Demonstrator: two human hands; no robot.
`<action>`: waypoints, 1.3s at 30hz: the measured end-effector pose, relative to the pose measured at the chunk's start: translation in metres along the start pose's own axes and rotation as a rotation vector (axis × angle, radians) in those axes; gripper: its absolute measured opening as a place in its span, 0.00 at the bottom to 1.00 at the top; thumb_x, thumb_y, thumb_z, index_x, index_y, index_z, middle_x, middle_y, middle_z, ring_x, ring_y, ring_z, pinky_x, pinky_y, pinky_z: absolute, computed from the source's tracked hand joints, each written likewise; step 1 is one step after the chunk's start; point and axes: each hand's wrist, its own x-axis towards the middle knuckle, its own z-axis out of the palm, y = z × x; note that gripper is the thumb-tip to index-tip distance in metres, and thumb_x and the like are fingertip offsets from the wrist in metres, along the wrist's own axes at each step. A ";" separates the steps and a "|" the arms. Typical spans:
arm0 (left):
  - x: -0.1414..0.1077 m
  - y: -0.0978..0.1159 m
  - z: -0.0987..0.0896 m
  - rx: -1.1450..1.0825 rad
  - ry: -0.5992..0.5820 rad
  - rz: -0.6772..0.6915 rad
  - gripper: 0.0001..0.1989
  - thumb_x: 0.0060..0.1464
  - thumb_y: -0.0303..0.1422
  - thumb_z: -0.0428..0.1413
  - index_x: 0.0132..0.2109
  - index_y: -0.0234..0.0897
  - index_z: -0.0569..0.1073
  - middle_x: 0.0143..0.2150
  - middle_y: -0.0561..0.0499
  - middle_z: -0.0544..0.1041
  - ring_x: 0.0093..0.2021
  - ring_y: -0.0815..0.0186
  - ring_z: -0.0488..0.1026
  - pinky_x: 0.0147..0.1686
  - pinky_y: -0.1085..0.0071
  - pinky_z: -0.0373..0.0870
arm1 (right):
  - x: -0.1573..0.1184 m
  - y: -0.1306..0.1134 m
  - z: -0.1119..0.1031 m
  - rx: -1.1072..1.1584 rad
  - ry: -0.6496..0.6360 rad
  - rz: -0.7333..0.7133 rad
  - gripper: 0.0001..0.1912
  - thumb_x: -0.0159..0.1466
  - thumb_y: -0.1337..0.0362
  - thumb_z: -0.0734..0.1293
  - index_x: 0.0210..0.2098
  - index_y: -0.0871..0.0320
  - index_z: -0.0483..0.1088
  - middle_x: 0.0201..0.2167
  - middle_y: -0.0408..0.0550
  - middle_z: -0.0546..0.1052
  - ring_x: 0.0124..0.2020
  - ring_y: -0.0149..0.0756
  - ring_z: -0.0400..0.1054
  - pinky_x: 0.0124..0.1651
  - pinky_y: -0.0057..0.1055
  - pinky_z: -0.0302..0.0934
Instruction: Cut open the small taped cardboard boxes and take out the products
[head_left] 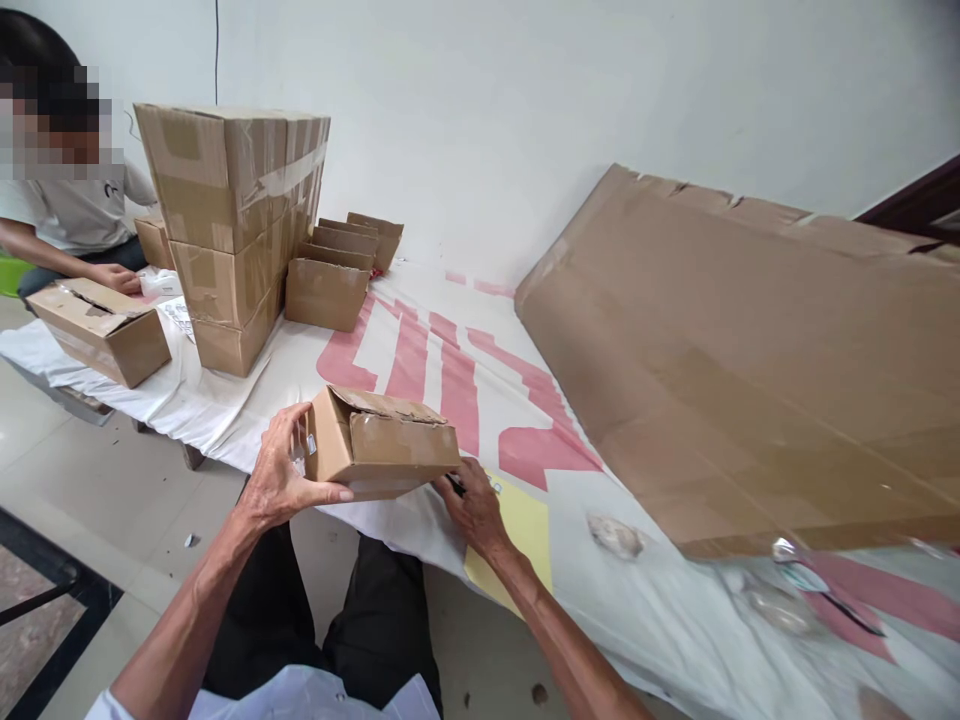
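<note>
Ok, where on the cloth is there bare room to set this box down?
Best bare patch: the red-printed cloth beyond the held box, bordered by the standing cardboard panels on the left and the large cardboard sheet on the right. The left end is crowded with stacked boxes; small items dot the right.

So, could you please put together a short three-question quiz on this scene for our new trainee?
1. True or false: the left hand is at the end of the held box that bears a small white label.
2. Multiple choice: what colour is the sheet by the wrist of the right hand?
A) Green
B) Yellow
C) Blue
3. Count: how many boxes high is the nearest column of the taped stack on the left side of the picture?

Key:
1. True.
2. B, yellow.
3. Three.
</note>
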 end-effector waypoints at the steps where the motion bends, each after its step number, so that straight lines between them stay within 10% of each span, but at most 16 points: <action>1: 0.000 -0.001 0.000 -0.006 -0.001 -0.003 0.59 0.35 0.62 0.76 0.69 0.41 0.67 0.63 0.37 0.74 0.61 0.41 0.74 0.63 0.43 0.69 | 0.009 -0.014 -0.009 0.040 0.063 0.007 0.18 0.75 0.50 0.61 0.46 0.55 0.76 0.43 0.54 0.79 0.44 0.48 0.73 0.45 0.45 0.71; 6: 0.005 0.009 0.007 0.029 -0.006 0.043 0.58 0.34 0.59 0.78 0.68 0.40 0.67 0.64 0.36 0.74 0.64 0.39 0.72 0.63 0.42 0.67 | 0.059 -0.133 -0.074 0.053 0.286 -0.292 0.11 0.75 0.58 0.67 0.52 0.52 0.78 0.48 0.54 0.79 0.51 0.48 0.75 0.51 0.47 0.72; 12: 0.011 0.043 0.028 0.180 0.018 0.029 0.48 0.40 0.47 0.77 0.65 0.41 0.68 0.61 0.39 0.75 0.62 0.41 0.72 0.59 0.45 0.67 | 0.092 -0.238 -0.097 -0.126 -0.115 -0.784 0.05 0.70 0.70 0.71 0.42 0.55 0.79 0.44 0.52 0.81 0.49 0.46 0.72 0.53 0.44 0.70; 21: 0.012 0.069 0.036 0.202 0.020 -0.015 0.45 0.37 0.37 0.77 0.62 0.42 0.67 0.63 0.39 0.74 0.64 0.41 0.69 0.61 0.46 0.64 | 0.116 -0.246 -0.073 -0.492 -0.576 -0.708 0.05 0.68 0.68 0.74 0.43 0.58 0.83 0.44 0.55 0.82 0.51 0.49 0.71 0.55 0.45 0.63; 39: 0.014 0.073 0.036 0.216 -0.006 -0.027 0.40 0.39 0.39 0.78 0.57 0.42 0.68 0.62 0.41 0.74 0.62 0.43 0.69 0.59 0.45 0.65 | 0.121 -0.245 -0.077 -0.508 -0.610 -0.857 0.08 0.73 0.70 0.68 0.42 0.59 0.81 0.45 0.54 0.83 0.48 0.46 0.72 0.52 0.43 0.60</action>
